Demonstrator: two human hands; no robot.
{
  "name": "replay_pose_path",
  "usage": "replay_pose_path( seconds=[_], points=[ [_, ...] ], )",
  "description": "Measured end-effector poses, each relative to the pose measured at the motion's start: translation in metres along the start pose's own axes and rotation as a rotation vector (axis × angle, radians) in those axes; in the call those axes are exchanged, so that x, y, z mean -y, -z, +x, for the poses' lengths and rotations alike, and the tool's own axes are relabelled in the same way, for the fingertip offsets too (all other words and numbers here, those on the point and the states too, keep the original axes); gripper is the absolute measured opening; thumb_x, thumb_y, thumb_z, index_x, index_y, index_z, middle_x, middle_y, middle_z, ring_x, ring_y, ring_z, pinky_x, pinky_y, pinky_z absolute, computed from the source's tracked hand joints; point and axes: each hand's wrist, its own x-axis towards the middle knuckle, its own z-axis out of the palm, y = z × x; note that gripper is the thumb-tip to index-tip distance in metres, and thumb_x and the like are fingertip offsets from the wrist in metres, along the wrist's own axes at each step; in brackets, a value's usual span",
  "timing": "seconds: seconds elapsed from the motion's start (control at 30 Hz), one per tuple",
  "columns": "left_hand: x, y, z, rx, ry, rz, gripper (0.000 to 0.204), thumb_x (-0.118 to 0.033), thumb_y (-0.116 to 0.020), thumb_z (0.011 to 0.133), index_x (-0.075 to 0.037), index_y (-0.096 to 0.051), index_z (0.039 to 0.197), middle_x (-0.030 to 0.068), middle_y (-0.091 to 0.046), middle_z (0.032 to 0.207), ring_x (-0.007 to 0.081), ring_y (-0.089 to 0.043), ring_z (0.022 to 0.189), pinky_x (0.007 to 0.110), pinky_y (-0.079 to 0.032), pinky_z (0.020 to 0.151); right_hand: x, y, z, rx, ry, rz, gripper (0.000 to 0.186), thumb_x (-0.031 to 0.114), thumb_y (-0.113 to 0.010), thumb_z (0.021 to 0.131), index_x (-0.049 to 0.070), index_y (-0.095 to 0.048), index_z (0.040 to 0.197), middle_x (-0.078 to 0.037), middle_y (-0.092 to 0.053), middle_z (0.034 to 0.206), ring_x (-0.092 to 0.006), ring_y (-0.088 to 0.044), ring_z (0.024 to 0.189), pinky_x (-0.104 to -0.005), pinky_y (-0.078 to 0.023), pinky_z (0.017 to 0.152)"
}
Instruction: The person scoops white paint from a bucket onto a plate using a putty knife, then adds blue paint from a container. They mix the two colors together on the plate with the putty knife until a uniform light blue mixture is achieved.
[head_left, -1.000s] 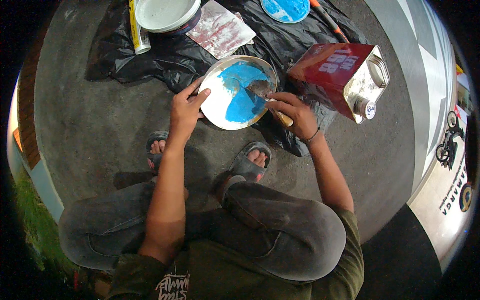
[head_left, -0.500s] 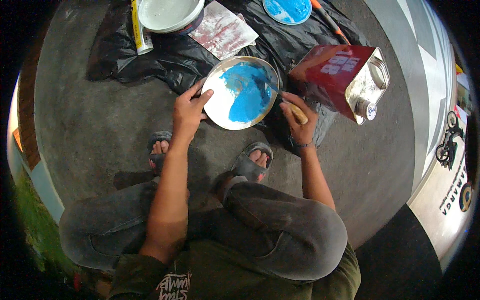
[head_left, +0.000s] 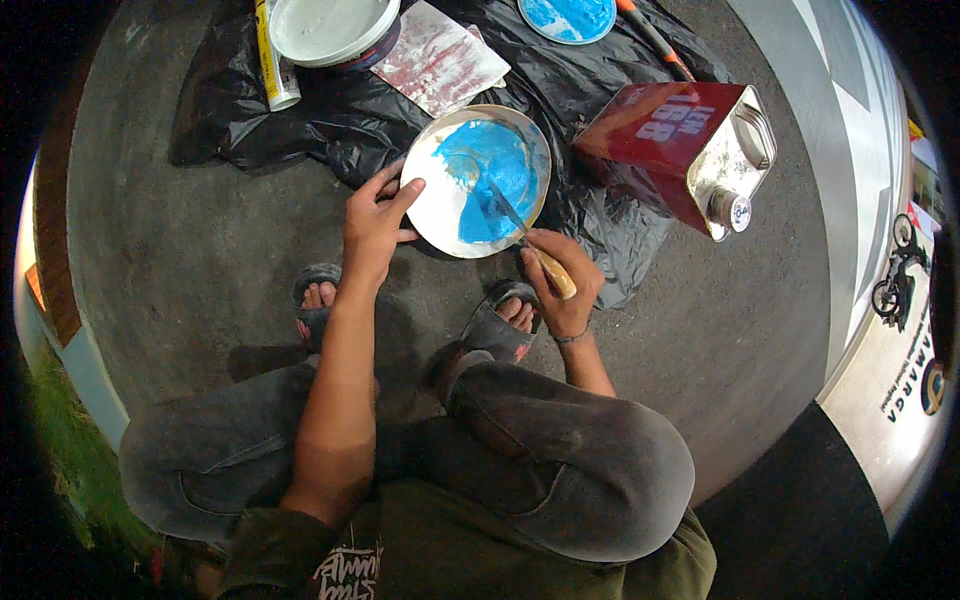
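Observation:
My left hand (head_left: 374,222) grips the left rim of a shallow round pale dish (head_left: 434,212), thumb on top and fingers at its edge. Thick blue paint or paste (head_left: 508,162) coats the dish's right and upper part; the left part is bare white. In my right hand (head_left: 570,285) is a putty knife (head_left: 552,270) with a wooden handle. Its narrow blade slants up and left over the dish's lower right rim, its tip in the blue.
Black plastic sheeting (head_left: 330,130) lies beyond the dish, holding a white-rimmed bucket (head_left: 335,35), a yellow-and-white tube (head_left: 277,70), stained sandpaper-like sheets (head_left: 440,60) and a blue-smeared round lid (head_left: 568,18). A dark red metal can (head_left: 650,140) stands right. My sandalled feet (head_left: 505,325) are close below.
My right hand has moved down and left with the putty knife, whose blade has swung from the dish's right side toward its middle. My left hand still holds the rim.

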Motion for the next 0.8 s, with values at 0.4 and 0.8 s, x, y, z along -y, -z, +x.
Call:
replay_pose_path(
  seconds=[0.4, 0.8],
  points=[
    [-0.01, -0.002, -0.005, 0.016, 0.024, 0.041, 0.056, -0.024, -0.077, 0.088, -0.001, -0.057, 0.136, 0.0081, -0.069, 0.114, 0.0158, -0.069, 0.096, 0.032, -0.06, 0.068, -0.007, 0.005, 0.01, 0.004, -0.204, -0.029, 0.011, 0.009, -0.074, 0.086, 0.004, -0.072, 0.096, -0.013, -0.071, 0.087, -0.0255, -0.07, 0.078, -0.0334, -0.053, 0.071],
    [-0.01, -0.004, -0.005, 0.058, -0.001, 0.061, 0.057, -0.027, -0.075, 0.09, 0.0, -0.055, 0.137, 0.0093, -0.067, 0.117, 0.0175, -0.068, 0.1, 0.034, -0.061, 0.071, -0.011, 0.009, 0.025, 0.06, -0.032, -0.133, 0.015, 0.008, -0.077, 0.082, 0.006, -0.07, 0.095, -0.013, -0.068, 0.085, -0.0312, -0.068, 0.074, -0.0358, -0.052, 0.066]
  ],
)
